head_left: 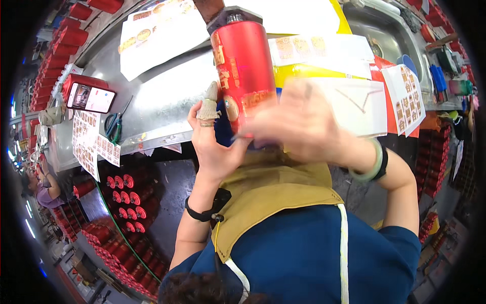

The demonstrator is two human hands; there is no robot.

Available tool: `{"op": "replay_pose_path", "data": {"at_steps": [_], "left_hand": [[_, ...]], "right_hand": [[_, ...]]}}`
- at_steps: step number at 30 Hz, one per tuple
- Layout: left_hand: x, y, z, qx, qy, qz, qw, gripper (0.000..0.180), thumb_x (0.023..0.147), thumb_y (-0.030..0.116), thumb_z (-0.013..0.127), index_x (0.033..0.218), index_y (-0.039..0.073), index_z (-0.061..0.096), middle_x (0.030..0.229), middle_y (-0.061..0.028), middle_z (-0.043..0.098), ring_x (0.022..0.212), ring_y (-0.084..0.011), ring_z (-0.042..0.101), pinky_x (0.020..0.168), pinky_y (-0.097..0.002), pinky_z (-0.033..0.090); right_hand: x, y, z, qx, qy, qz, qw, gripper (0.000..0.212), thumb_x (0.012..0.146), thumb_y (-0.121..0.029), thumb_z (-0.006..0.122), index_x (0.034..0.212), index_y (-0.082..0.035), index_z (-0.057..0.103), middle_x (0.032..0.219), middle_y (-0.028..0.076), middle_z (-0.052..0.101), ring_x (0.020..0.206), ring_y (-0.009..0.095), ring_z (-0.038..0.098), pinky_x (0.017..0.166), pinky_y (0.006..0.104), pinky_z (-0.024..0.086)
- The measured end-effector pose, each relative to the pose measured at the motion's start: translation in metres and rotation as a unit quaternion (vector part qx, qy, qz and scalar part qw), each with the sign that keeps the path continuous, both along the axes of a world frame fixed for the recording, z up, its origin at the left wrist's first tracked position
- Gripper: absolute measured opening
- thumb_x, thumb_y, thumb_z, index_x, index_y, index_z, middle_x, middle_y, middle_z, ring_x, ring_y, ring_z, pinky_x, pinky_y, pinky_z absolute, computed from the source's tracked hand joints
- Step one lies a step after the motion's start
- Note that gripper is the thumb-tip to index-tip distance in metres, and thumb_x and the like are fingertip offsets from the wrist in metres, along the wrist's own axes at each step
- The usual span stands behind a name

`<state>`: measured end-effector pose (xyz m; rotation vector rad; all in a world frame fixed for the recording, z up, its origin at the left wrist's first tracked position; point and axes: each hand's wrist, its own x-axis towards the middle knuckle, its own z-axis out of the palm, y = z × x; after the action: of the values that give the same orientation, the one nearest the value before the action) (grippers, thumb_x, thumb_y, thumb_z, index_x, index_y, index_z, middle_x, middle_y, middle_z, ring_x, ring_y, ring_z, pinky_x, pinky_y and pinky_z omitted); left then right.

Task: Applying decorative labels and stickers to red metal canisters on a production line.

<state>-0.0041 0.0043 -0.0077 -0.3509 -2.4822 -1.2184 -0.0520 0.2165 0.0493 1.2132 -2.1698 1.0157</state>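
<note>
A shiny red cylinder (245,71) with gold decals lies in front of me, its far end at a dark angular fixture (234,17). My left hand (218,149) is curled around the left side of its near end. A pale cloth cover sits on one of that hand's fingers, and its thumb reaches toward the cylinder's near edge. Across the lower right side of the cylinder lies my right hand (304,121), smeared by motion, so its fingers cannot be read. Something blue shows partly behind the cylinder, mostly hidden by my hands.
White decal sheets (158,33) lie on the metal table, more (405,96) at the right. A phone (91,97) leans on a red cylinder at left, near green-handled scissors (114,124). Stacked red cylinders (124,248) stand below left. A metal sink (382,30) is far right.
</note>
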Motion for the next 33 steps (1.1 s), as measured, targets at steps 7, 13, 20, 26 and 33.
{"op": "replay_pose_path", "data": {"at_steps": [7,13,20,26,33], "left_hand": [[-0.003,-0.005,-0.004,0.146,-0.138,-0.038,0.979,0.089,0.074,0.010,0.087,0.151,-0.002,0.045,0.147,-0.0191,0.058,0.134,-0.0376,0.054,0.118,-0.0457,0.034],[-0.008,-0.012,-0.001,-0.006,-0.105,-0.065,0.992,0.105,0.080,0.007,0.084,0.164,-0.002,0.020,0.135,-0.0191,0.065,0.119,-0.0224,0.066,0.105,-0.0369,0.049],[-0.002,-0.007,0.006,-0.037,-0.037,-0.054,0.997,0.104,0.074,0.004,0.088,0.160,-0.004,0.030,0.145,-0.0197,0.060,0.126,-0.0277,0.061,0.108,-0.0387,0.048],[0.007,0.013,0.032,-0.010,0.030,0.018,0.999,0.091,0.065,0.010,0.094,0.146,-0.003,0.053,0.140,-0.0162,0.061,0.124,-0.0356,0.056,0.110,-0.0430,0.040],[0.006,0.015,0.006,0.144,-0.056,0.053,0.987,0.084,0.066,0.012,0.095,0.141,0.000,0.059,0.145,-0.0171,0.060,0.130,-0.0326,0.054,0.109,-0.0392,0.043]], "right_hand": [[-0.002,0.003,-0.013,-0.038,0.056,0.037,0.997,0.022,0.078,-0.008,0.070,0.096,-0.018,0.076,0.088,-0.005,0.073,0.072,0.016,0.059,0.077,0.0279,0.046],[-0.047,0.014,-0.004,-0.033,0.048,-0.115,0.992,0.031,0.075,0.006,0.076,0.103,-0.008,0.077,0.099,0.006,0.077,0.083,0.024,0.067,0.076,0.0334,0.047],[-0.015,-0.005,0.020,0.069,0.000,0.028,0.997,0.030,0.075,-0.012,0.081,0.104,-0.012,0.078,0.093,0.001,0.073,0.074,0.020,0.060,0.073,0.0310,0.048],[-0.106,-0.002,0.028,0.079,0.164,-0.086,0.980,0.025,0.080,-0.007,0.076,0.104,-0.016,0.075,0.098,0.000,0.075,0.075,0.022,0.059,0.073,0.0364,0.044],[-0.042,-0.025,0.023,0.114,0.093,0.052,0.988,0.025,0.075,-0.015,0.077,0.100,-0.018,0.075,0.086,-0.004,0.068,0.073,0.019,0.062,0.065,0.0332,0.050]]}}
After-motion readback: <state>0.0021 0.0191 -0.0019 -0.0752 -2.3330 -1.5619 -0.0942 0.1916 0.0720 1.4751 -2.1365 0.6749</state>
